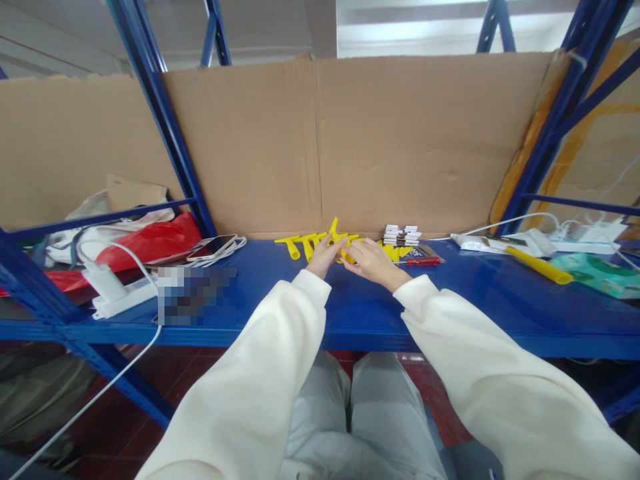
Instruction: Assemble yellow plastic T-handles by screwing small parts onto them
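Observation:
My left hand (325,255) is closed on a yellow T-shaped plastic piece (334,229), which sticks up above the fingers. Meeting it from the other side, my right hand (369,259) has its fingers pinched at the same piece; what lies between the fingertips is partly hidden. To the left, several similar yellow T-shaped pieces (293,249) lie in a row on the blue shelf (270,293). Just beyond my right hand are small yellow parts (396,253), a stack of white pieces with dark marks (401,235) and a red-handled screwdriver (423,261).
A cardboard panel (400,147) closes the back, between blue metal posts (170,120). At left are a power strip (125,297), a phone (213,247) and a red bag (150,243). At right lie a yellow tube (540,265), a green packet (597,273) and white cables.

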Demonstrator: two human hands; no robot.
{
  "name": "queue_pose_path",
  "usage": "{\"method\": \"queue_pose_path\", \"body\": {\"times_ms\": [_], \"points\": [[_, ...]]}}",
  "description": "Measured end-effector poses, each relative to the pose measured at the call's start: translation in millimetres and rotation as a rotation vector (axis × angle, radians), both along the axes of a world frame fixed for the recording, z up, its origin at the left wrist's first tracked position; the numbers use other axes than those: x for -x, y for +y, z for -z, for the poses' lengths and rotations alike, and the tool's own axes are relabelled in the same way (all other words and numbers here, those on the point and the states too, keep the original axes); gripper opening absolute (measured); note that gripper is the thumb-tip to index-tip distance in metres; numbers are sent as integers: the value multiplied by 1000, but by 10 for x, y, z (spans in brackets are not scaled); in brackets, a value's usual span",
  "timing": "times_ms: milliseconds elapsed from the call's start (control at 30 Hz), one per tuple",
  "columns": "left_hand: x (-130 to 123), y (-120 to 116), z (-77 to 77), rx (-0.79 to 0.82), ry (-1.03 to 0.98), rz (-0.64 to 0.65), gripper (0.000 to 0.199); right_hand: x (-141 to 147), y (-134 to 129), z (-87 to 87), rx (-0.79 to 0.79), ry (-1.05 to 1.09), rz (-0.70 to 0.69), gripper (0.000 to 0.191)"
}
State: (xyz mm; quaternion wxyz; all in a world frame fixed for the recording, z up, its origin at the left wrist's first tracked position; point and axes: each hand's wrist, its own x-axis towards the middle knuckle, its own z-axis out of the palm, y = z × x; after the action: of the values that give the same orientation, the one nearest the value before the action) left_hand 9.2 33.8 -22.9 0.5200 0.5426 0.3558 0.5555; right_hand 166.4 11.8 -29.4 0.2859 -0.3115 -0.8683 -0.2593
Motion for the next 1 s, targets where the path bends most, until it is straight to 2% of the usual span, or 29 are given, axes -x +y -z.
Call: {"method": "queue_pose_path", "body": {"times_ms": [233,400,533,633,833,1000], "points": [[-11,71,7,9,-27,-156,53,-8,-8,-5,36,13,-97,28],[-20,74,10,51,30,-243,69,-190,16,-112,181,139,36,31],[-10,46,0,74,45,-276,67,-423,63,-173,278,284,128,32],[4,35,-12,81,91,-288,63,-598,113,-199,372,336,256,27],[-4,37,-1,15,214,-283,64,-946,148,-235,547,208,705,25],[-17,46,40,-93,371,-161,61,-1101,75,-228,663,183,836,22]]}}
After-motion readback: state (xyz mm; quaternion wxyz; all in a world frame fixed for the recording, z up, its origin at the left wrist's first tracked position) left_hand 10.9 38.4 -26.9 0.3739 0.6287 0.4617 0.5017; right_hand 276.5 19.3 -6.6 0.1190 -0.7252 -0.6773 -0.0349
